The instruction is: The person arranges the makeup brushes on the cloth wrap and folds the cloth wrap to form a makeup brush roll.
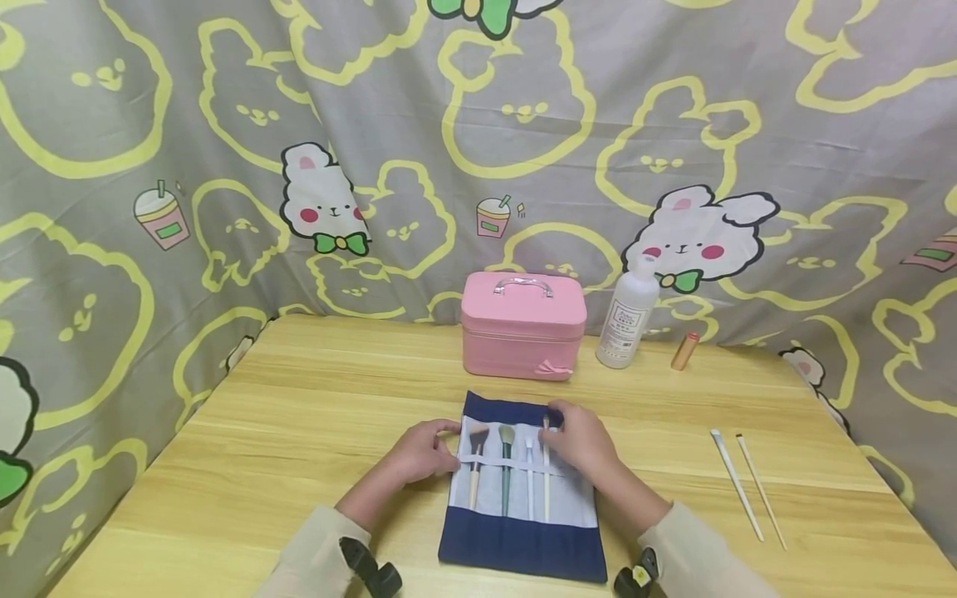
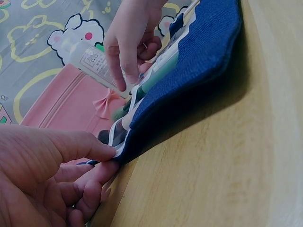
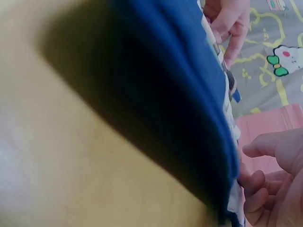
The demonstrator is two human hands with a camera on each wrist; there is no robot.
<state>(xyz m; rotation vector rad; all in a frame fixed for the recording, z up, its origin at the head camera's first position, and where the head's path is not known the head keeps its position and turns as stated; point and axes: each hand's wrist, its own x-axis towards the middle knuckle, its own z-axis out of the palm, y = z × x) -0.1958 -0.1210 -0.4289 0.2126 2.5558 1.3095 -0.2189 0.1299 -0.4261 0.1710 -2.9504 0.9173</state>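
A navy makeup brush roll [image 1: 523,553] with a pale grey lining lies unfolded in front of me. Several makeup brushes stand in its slots under a light strap, among them a green-handled brush [image 1: 506,473] and a pale slim brush [image 1: 547,482]. My left hand [image 1: 424,451] pinches the roll's left edge, thumb on top and fingers beneath in the left wrist view. Over the right edge, my right hand [image 1: 581,438] holds the roll, its thumb beside the top of the slim brush. Dark shadow shows under the roll's near part in both wrist views.
Behind the roll stands a pink case [image 1: 523,328] with a handle and bow. A white bottle [image 1: 628,316] and a small orange tube [image 1: 684,352] are right of it. Two thin brushes, one white [image 1: 736,486] and one wooden-handled [image 1: 761,490], lie at the right on the wooden table [image 1: 299,415].
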